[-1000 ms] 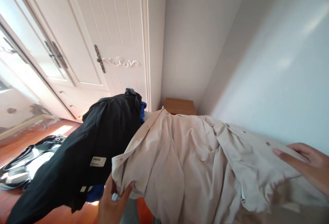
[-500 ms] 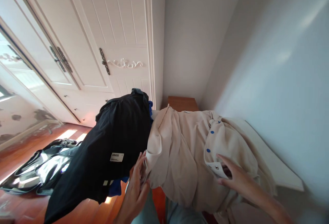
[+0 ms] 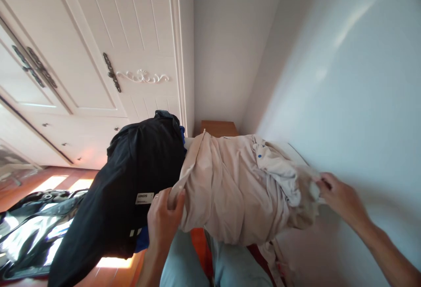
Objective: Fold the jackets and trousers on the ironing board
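A beige jacket (image 3: 226,186) with blue snap buttons lies spread over a white board-like surface (image 3: 291,151) in front of me. My left hand (image 3: 166,208) is closed on its left front edge, fingers curled round the cloth. Out at the far right, my right hand (image 3: 333,192) pinches the jacket's other side and holds it pulled outward; the exact part in the fingers is partly hidden. Just left of the jacket, a black garment (image 3: 138,168) with a white label (image 3: 144,198) hangs down, with blue cloth (image 3: 142,238) showing beneath it.
White wardrobe doors (image 3: 88,54) with dark handles stand at the left. A grey-white wall (image 3: 345,94) rises on the right. Behind the jacket is a brown wooden piece (image 3: 219,128). Shiny black bags (image 3: 36,230) lie on the reddish wooden floor at left.
My right hand has moved outward to the right, drawing the jacket's buttoned side with it. My left hand has closed on the left edge. The view has shifted slightly right.
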A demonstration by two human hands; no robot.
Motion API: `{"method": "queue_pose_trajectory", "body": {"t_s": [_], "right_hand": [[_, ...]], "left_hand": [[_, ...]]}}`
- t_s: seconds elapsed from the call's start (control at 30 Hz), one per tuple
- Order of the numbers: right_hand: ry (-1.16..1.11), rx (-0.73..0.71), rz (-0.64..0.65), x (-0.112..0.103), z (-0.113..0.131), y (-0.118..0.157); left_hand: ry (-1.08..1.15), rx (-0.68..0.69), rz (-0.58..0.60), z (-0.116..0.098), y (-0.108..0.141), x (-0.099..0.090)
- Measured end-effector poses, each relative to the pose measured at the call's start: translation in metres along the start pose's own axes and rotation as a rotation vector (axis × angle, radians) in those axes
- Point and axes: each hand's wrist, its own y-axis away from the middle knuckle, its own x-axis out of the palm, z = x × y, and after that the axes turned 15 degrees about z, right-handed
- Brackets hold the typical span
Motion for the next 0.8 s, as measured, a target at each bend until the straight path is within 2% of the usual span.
{"method": "queue_pose_trajectory", "body": {"t_s": [0.07,0.1,0.13,0.17,0.23,0.3,0.4,0.5,0.57,0.63,0.7,0.73,0.77,0.8], "right_hand": [[-0.004,0.03,-0.32,-0.009,0.008,0.015],[0.01,-0.03,-0.391,-0.006,0.014,0.026],[0.031,-0.138,-0.376,0.003,0.02,0.037],[0.049,-0.311,-0.247,0.016,0.026,0.047],[0.035,-0.648,0.102,0.051,0.034,0.063],[-0.045,-0.747,0.276,0.085,0.036,0.068],[-0.221,-0.653,0.316,0.113,0.031,0.064],[-0.301,-0.589,0.354,0.12,0.033,0.057],[-0.282,-0.597,0.389,0.121,0.043,0.053],[-0.264,-0.616,0.392,0.123,0.056,0.051],[-0.283,-0.645,0.374,0.123,0.067,0.047],[-0.305,-0.669,0.369,0.122,0.07,0.045],[-0.328,-0.698,0.372,0.121,0.072,0.043],[-0.351,-0.729,0.384,0.12,0.072,0.042]], "left_hand": [[0.083,-0.135,-0.045,-0.014,0.002,-0.009],[0.141,-0.178,-0.02,-0.02,0.003,-0.011],[0.211,-0.197,0.033,-0.026,0.004,-0.01],[0.293,-0.198,0.101,-0.033,0.006,-0.007],[0.457,-0.145,0.251,-0.044,0.011,0.005],[0.54,-0.053,0.354,-0.054,0.021,0.023],[0.49,0.064,0.404,-0.06,0.04,0.049],[0.429,0.087,0.394,-0.061,0.052,0.064],[0.389,0.094,0.322,-0.069,0.049,0.066],[0.333,0.113,0.16,-0.088,0.04,0.062],[0.27,0.175,0.039,-0.118,0.027,0.06],[0.239,0.234,0.048,-0.135,0.022,0.061],[0.207,0.309,0.124,-0.152,0.018,0.063],[0.168,0.391,0.252,-0.166,0.016,0.068]]}}
